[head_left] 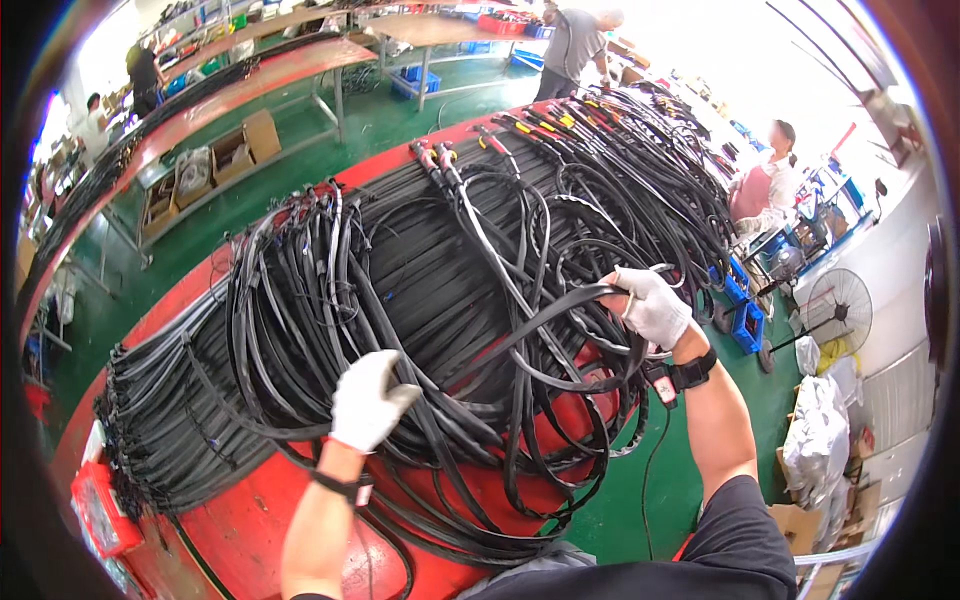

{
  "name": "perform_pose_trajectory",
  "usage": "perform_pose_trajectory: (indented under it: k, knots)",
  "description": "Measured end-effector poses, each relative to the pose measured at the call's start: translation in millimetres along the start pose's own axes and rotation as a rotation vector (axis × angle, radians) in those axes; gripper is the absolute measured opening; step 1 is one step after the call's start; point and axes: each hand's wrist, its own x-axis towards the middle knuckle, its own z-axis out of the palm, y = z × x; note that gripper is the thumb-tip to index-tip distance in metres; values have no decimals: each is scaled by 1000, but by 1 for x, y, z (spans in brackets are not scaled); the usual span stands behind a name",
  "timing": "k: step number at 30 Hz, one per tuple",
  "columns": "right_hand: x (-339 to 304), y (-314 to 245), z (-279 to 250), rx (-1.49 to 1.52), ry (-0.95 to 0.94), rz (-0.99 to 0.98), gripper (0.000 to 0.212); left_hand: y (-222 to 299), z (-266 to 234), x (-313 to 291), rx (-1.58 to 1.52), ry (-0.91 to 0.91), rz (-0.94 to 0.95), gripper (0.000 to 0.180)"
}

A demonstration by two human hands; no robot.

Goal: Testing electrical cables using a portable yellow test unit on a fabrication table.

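Note:
A white glove covers my right hand [652, 308], which is closed round a thick black cable [555, 306] at the right side of the heap. From that hand the cable runs left and droops in a loop above the others. My left hand [370, 402], also gloved in white, is over the coiled black cables [290, 290] at the near side of the table. Its thumb stands apart from its fingers, and nothing shows between them. Whether it touches the cables below, I cannot tell. Several long cables with red connectors [432, 158] lie across the heap.
The cables cover much of a red table [255, 500]. A red-and-white box [105, 505] is at its left corner. Blue crates [745, 318] and a standing fan [838, 308] are on the right. A person in grey [575, 50] stands at the far side; another [765, 185] is at right.

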Motion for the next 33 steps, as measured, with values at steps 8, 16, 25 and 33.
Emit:
perform_pose_trajectory:
  k: [8, 16, 25, 33]
  knots:
    - [-55, 4, -33, 51, 140, -166, 18, 60, 133, 60, -126, -274, -146, 33]
    - [-87, 66, -8, 576, 389, -140, 32, 84, 96, 45, -457, -22, -214, 23]
    - [-46, 49, 72, -5, 376, 153, 41, -2, 90, 110, -276, -338, -312, 51]
    - [-68, 20, 262, 44, 108, -132, 26, -5, 90, 112, -56, -484, -151, 53]
